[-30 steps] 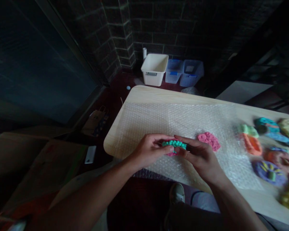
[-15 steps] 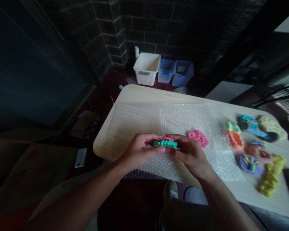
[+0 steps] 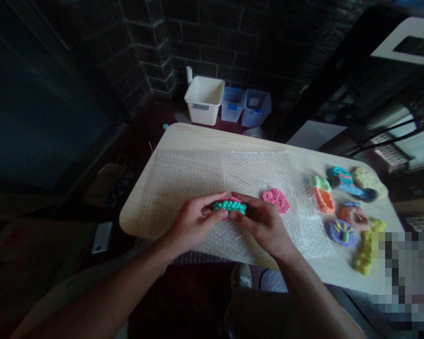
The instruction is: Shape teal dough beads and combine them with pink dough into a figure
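A small knitted piece of chunky yarn, green with pink along its edges (image 3: 229, 206), is held level above the bubble wrap (image 3: 194, 172). My left hand (image 3: 194, 219) grips its left end, thumb on the near side and fingers behind. On the opposite end my right hand (image 3: 263, 221) pinches it the same way, the two thumb tips close together. Most of the fingers' inner sides are hidden. Just beyond my right hand, a pink knitted piece (image 3: 276, 200) lies flat on the bubble wrap, apart from the hand.
On the table's (image 3: 139, 212) right lie an orange and green knitted piece (image 3: 324, 197), a purple round one (image 3: 341, 234), a brown ring-shaped one (image 3: 355, 217) and a yellow strip (image 3: 365, 254). A white bin (image 3: 205, 101) and blue-lidded clear boxes (image 3: 256, 108) stand on the floor beyond.
The view has shifted a little to the right, so everything sits further left. Both hands keep hold of the green and pink piece, the right thumb now nearer the left one.
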Demonstrator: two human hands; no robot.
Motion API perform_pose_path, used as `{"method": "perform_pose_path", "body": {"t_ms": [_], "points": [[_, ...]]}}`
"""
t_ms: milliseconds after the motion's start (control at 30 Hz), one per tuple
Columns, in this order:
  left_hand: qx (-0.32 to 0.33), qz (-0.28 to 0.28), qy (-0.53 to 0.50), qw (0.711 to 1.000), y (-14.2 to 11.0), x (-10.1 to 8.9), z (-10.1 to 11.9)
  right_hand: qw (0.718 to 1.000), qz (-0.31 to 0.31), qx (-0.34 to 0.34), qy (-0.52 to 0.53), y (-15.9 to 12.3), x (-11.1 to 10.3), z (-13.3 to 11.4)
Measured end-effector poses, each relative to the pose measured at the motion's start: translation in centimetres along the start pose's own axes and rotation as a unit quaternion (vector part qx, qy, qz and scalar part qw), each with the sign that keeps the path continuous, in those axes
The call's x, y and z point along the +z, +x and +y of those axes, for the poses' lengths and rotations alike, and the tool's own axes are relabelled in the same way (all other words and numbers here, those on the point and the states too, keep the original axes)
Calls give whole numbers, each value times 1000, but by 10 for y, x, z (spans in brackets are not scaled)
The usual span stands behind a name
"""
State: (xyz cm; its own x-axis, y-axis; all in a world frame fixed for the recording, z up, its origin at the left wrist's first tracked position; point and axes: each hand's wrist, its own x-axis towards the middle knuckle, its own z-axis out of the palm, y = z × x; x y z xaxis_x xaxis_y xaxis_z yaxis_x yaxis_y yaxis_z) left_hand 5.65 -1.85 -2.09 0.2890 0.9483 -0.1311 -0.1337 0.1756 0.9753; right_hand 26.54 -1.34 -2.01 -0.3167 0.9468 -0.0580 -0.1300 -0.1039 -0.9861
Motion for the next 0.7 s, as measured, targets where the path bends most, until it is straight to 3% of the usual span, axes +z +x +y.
{"method": "perform_pose_path", "body": {"t_ms": [333, 500, 700], "points": [[6, -1, -11, 1000, 4, -1, -2, 1000, 1, -10, -24, -3, -1, 1], [-14, -28, -25, 999, 4, -1, 0, 1000, -14, -23, -14, -1, 0, 1], [-1, -2, -13, 1000, 2, 1, 2, 1000, 4, -13, -27, -2, 0, 2]]}}
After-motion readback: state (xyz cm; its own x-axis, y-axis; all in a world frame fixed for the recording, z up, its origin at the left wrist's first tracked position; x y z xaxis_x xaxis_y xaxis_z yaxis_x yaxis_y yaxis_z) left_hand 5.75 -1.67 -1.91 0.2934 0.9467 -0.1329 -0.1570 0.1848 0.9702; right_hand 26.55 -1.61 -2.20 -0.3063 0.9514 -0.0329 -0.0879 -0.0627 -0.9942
